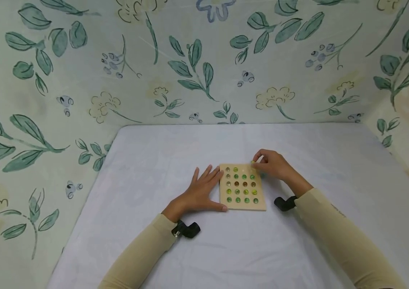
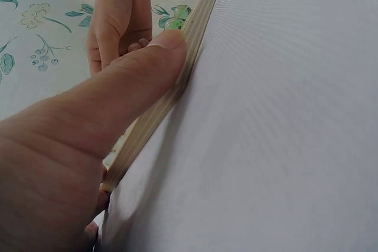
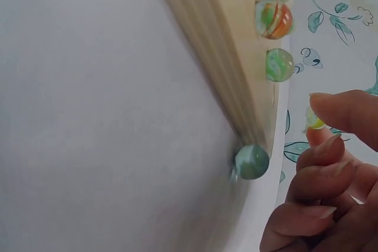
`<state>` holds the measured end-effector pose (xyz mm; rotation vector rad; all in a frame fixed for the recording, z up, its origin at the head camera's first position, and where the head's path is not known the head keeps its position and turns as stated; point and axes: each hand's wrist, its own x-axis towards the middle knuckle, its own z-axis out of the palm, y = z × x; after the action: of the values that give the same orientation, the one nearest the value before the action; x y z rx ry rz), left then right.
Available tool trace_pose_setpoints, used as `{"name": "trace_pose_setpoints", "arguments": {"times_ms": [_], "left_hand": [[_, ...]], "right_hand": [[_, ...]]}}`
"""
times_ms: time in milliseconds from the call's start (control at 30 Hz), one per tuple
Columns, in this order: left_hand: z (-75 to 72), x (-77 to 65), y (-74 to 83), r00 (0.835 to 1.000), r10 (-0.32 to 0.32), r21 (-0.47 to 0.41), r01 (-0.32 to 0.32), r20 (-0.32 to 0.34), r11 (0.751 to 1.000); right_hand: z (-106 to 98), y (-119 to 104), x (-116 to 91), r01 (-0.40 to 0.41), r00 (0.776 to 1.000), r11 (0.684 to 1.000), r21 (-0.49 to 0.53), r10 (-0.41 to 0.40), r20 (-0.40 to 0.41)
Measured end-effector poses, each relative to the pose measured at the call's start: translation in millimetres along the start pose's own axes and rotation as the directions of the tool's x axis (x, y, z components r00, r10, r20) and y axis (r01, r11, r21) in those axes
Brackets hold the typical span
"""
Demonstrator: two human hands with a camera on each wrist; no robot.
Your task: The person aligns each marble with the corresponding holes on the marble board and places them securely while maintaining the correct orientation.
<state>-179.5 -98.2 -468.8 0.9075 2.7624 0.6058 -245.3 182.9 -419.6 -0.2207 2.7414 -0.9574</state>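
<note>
A square wooden board point(image 1: 242, 207) lies on the white cloth, with several glass marbles sitting in rows on it. My left hand point(image 1: 201, 194) rests at its left side with fingers spread and straight; the thumb touches the near left corner. Above the far right corner, my right hand point(image 1: 273, 165) pinches a yellow-green marble point(image 3: 315, 120) between thumb and index finger, the other fingers curled. A bluish-green marble point(image 3: 252, 162) is on the cloth against the board's right edge. Marbles with orange and green swirls point(image 3: 274, 19) stand on the board in the right wrist view.
White cloth point(image 1: 175, 148) covers the table around the board. Behind the table and at both sides hangs a leaf-patterned backdrop point(image 1: 197, 72). Black wrist-worn devices point(image 1: 190, 230) sit on both forearms, close to the table surface.
</note>
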Motion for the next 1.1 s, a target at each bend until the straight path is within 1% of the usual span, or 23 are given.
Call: {"name": "trace_pose_setpoints", "arguments": {"times_ms": [267,433,667,833,1100], "left_hand": [[-0.6,1.4,-1.9,1.000,-0.001,0.002,0.001,-0.009,1.000],[-1.6,1.0,-1.7,1.000,-0.008,-0.002,0.008,-0.016,1.000],[-0.6,0.0,-1.1,1.000,-0.011,-0.010,0.011,-0.001,1.000],[0.2,0.2,-1.9,1.000,0.002,-0.005,-0.002,-0.013,1.000],[-0.2,0.3,-0.6,1.000,-0.008,-0.006,0.008,0.005,1.000]], "right_hand": [[2.8,-6.4,0.2,0.021,1.000,1.000,0.005,-0.021,0.005],[5.2,-11.0,0.2,0.035,0.999,0.999,0.026,-0.035,0.019],[9.8,-11.1,0.6,0.053,0.998,0.998,0.019,-0.053,0.036],[12.7,-11.3,1.9,0.048,0.998,0.999,0.018,-0.049,0.046],[15.5,-13.6,1.6,0.049,0.997,0.999,0.014,-0.050,0.063]]}}
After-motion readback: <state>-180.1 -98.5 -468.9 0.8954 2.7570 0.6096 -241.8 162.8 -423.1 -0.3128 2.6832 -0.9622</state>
